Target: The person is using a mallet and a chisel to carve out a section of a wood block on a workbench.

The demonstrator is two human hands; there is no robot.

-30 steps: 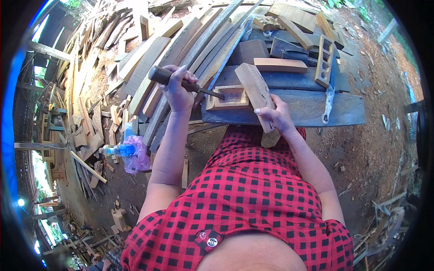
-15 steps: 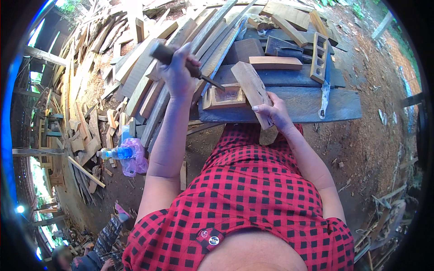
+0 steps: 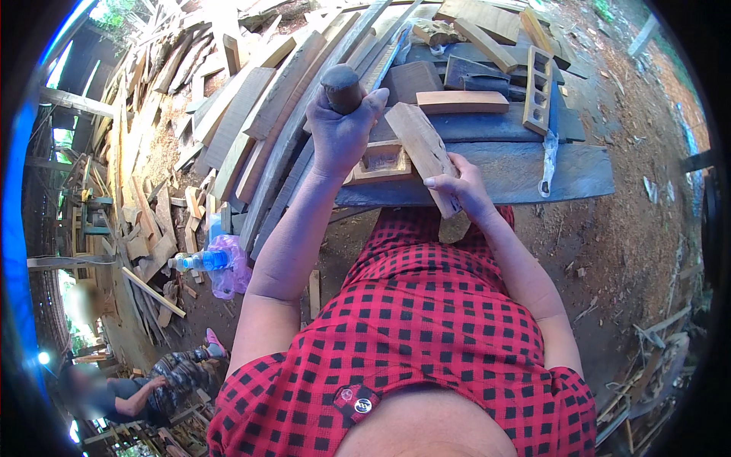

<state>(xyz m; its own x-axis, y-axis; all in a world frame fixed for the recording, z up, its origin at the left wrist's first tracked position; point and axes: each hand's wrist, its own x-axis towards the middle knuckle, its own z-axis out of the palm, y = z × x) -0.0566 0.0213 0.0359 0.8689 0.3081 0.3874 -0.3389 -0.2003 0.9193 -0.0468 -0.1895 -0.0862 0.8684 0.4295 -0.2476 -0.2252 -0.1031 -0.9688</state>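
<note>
My left hand (image 3: 339,141) is closed round the dark, thick handle (image 3: 343,93) of a chisel, its butt end turned up. The blade is hidden behind the hand. Just beyond lies a small pale wooden block with a rectangular recess (image 3: 383,161) cut in its top, resting on a dark plank (image 3: 533,171). In my right hand (image 3: 467,189) is a thick wooden billet (image 3: 421,145), slanting up to the left, with the thumb along its near end. Part of the billet stands in front of the recessed block's right end.
A wooden piece with several square holes (image 3: 538,90), a reddish bar (image 3: 463,103) and a dark hand plane (image 3: 477,75) lie farther back on the planks. Long boards (image 3: 285,87) are piled at left. A bottle in a pink bag (image 3: 227,263) and a seated person (image 3: 152,388) are lower left.
My left hand has moved right and swung the chisel from a slant to handle-up, covering its blade. The right hand and billet stay nearly still. More of the seated person shows.
</note>
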